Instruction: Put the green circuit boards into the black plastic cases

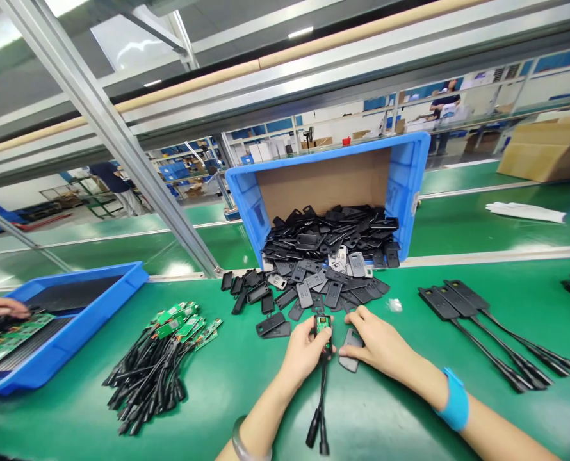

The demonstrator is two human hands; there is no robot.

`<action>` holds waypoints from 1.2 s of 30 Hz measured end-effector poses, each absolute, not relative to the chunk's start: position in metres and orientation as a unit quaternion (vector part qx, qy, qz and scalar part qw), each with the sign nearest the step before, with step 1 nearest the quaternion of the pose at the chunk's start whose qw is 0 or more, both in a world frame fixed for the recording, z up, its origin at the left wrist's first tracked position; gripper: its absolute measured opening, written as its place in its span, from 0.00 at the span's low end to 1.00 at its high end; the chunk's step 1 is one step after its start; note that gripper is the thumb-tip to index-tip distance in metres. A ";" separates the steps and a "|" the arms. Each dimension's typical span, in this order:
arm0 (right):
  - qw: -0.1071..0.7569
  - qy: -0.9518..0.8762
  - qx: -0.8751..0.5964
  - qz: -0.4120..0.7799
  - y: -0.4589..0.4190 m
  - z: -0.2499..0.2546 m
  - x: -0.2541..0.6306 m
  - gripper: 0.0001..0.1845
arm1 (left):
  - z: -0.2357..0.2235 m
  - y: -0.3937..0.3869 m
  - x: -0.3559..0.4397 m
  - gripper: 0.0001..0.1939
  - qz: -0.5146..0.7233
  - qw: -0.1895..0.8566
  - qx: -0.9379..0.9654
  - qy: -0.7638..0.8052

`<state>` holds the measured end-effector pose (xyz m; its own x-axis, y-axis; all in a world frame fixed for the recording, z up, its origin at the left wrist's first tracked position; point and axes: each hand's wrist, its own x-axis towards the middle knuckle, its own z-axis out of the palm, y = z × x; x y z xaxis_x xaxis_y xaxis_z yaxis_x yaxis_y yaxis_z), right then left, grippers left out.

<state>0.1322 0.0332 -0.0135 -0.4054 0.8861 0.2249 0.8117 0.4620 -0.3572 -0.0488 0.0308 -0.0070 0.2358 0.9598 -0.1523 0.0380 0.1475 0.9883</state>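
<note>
Between the thumb and fingers of my left hand (307,346) is a black plastic case half with a green circuit board (323,326) seated in it. Its two black cables (321,403) trail toward me and end in connectors. My right hand (378,342) is closed around the edges of a flat black case cover (350,351), which lies on the green mat just right of the board. Beyond both hands, loose black covers (333,294) spill from a tipped blue bin (326,163).
Left of my hands lies a pile of cabled circuit boards (164,352). A blue tray (93,320) with boards stands farther left, another person's hand (1,307) over it. Several closed cases with cables (472,320) lie at right. A white glove (525,211) and carton (544,150) are behind.
</note>
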 end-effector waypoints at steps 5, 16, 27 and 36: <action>0.227 -0.792 -0.539 0.177 0.035 -0.007 0.138 0.09 | 0.002 0.025 -0.054 0.34 0.403 0.702 0.423 0.407; 0.468 -0.617 -0.473 0.421 0.037 0.014 0.138 0.14 | 0.005 0.018 -0.043 0.26 0.368 0.717 0.446 0.390; 0.486 -0.584 -0.469 0.450 0.039 0.012 0.138 0.16 | 0.002 0.017 -0.042 0.24 0.338 0.740 0.425 0.396; 0.478 -0.616 -0.467 0.417 0.036 0.002 0.129 0.12 | 0.002 0.015 -0.041 0.29 0.337 0.724 0.454 0.395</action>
<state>0.1289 0.0364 0.0020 -0.1073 0.9741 0.1989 0.1768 0.2156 -0.9603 -0.0412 0.0149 0.0015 0.4615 0.8464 -0.2657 -0.1294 0.3605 0.9237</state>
